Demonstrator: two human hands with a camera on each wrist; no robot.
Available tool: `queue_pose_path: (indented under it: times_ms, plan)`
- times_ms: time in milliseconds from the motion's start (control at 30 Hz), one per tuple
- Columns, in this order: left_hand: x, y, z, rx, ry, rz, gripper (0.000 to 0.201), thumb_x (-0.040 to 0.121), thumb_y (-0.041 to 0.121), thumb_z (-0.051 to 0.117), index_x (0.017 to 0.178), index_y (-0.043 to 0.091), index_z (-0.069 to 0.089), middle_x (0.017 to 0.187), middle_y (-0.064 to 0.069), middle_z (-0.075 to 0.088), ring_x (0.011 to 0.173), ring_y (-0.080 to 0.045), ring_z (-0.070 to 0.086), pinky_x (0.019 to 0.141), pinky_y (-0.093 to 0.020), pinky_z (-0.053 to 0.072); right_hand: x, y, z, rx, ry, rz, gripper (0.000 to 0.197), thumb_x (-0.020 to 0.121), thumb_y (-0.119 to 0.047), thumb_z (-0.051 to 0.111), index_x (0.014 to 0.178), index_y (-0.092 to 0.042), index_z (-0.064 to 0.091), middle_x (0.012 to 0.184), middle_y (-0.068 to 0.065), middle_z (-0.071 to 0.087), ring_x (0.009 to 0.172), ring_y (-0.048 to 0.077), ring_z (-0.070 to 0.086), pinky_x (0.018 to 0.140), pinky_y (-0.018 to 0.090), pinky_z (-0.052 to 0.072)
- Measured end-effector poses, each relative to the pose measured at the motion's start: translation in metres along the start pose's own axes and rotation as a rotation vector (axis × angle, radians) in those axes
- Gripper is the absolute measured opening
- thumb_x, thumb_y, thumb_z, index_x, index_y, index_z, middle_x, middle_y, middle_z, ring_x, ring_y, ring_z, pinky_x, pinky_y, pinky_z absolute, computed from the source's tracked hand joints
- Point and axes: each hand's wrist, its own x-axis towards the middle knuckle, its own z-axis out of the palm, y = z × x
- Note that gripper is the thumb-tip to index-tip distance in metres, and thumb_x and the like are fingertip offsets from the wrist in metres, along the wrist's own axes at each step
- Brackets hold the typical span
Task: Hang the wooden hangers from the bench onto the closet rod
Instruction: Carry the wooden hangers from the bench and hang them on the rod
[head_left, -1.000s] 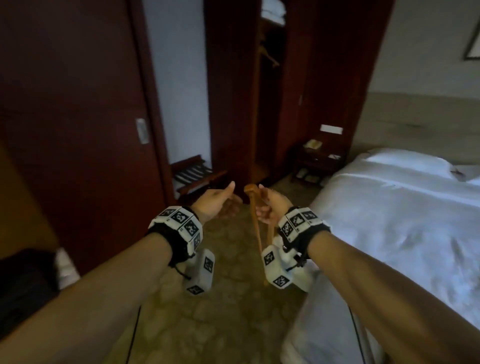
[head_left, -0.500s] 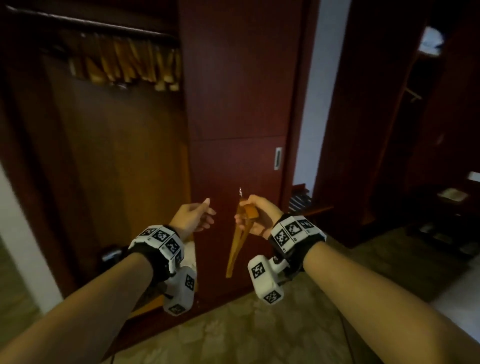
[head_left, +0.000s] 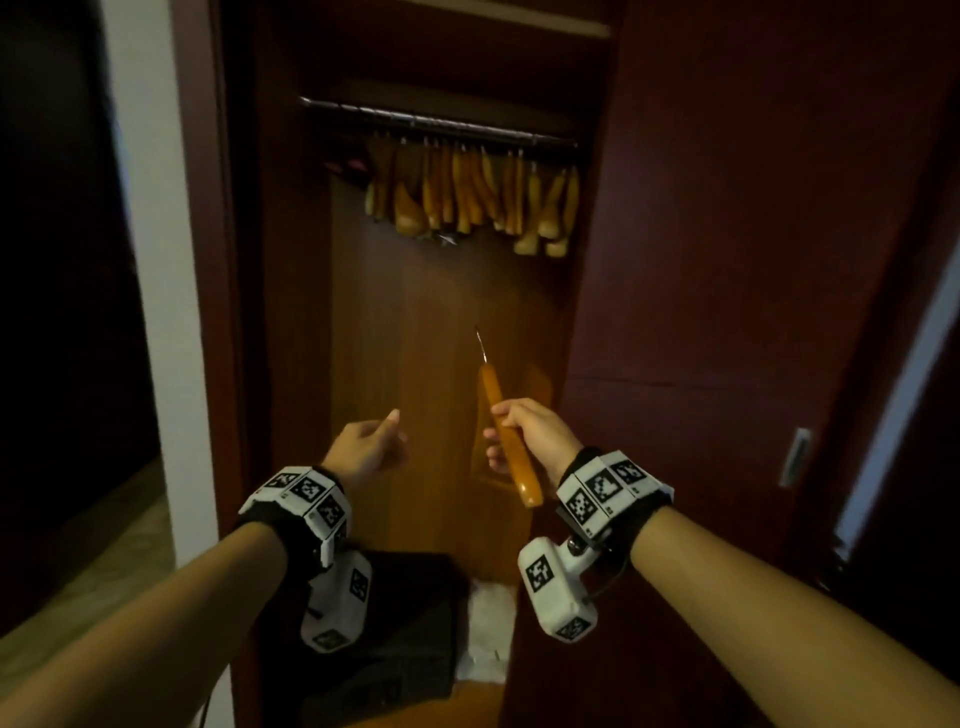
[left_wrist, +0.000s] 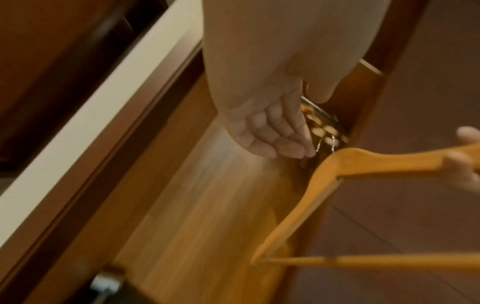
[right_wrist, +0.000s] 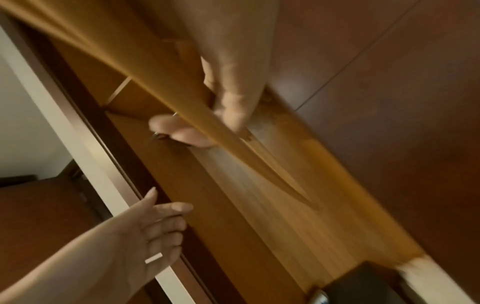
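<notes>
My right hand grips a wooden hanger by one arm, edge-on to the head view, its metal hook pointing up toward the closet. The same hanger crosses the left wrist view with its lower bar showing, and it runs blurred past my fingers in the right wrist view. My left hand is empty, fingers loosely bent, just left of the hanger and apart from it. The closet rod runs across the top of the open closet, carrying several wooden hangers.
The closet's wooden back panel faces me. A dark sliding door with a metal pull stands to the right, and a white door frame to the left. A black object and something white lie on the closet floor.
The view has swung left from the bed and room to face the open closet squarely. My right hand has raised the hanger so its hook points up; my left hand stays empty.
</notes>
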Motion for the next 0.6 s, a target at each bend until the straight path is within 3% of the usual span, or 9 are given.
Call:
queue_pose_path:
  times_ms: [100, 233, 400, 600]
  plan:
    - [0.045, 0.001, -0.027, 0.002, 0.102, 0.040, 0.044, 0.098, 0.040, 0.037, 0.092, 0.004, 0.063, 0.078, -0.006, 0.060, 0.071, -0.018, 0.057, 0.063, -0.024, 0.045, 0.060, -0.020, 0.021, -0.047, -0.035, -0.058, 0.018, 0.097, -0.006, 0.036, 0.109, -0.011, 0.049, 0.092, 0.010, 0.052, 0.060, 0.015, 0.049, 0.058, 0.029, 0.047]
    - [0.090, -0.001, -0.066, 0.025, 0.172, 0.087, 0.046, 0.098, 0.039, 0.039, 0.098, 0.000, 0.063, 0.079, -0.007, 0.062, 0.068, -0.015, 0.058, 0.062, -0.022, 0.044, 0.124, -0.037, 0.059, 0.083, -0.073, -0.071, 0.015, 0.097, -0.006, 0.035, 0.105, -0.009, 0.048, 0.088, 0.010, 0.051, 0.057, 0.015, 0.047, 0.051, 0.028, 0.044]
    - [0.165, -0.001, -0.126, 0.059, 0.277, 0.196, 0.037, 0.099, 0.035, 0.040, 0.086, 0.009, 0.065, 0.075, -0.004, 0.062, 0.067, -0.014, 0.057, 0.066, -0.024, 0.043, 0.200, -0.047, 0.119, 0.127, -0.204, -0.070, 0.014, 0.096, -0.006, 0.038, 0.096, -0.012, 0.051, 0.091, 0.014, 0.054, 0.057, 0.016, 0.049, 0.049, 0.029, 0.046]
    - [0.252, 0.008, -0.193, 0.089, 0.368, 0.289, 0.032, 0.098, 0.031, 0.043, 0.084, 0.011, 0.065, 0.071, -0.002, 0.063, 0.063, -0.012, 0.056, 0.063, -0.023, 0.043, 0.274, -0.078, 0.201, 0.115, -0.207, -0.188, 0.017, 0.097, -0.005, 0.035, 0.095, -0.011, 0.051, 0.087, 0.014, 0.052, 0.051, 0.017, 0.046, 0.045, 0.026, 0.045]
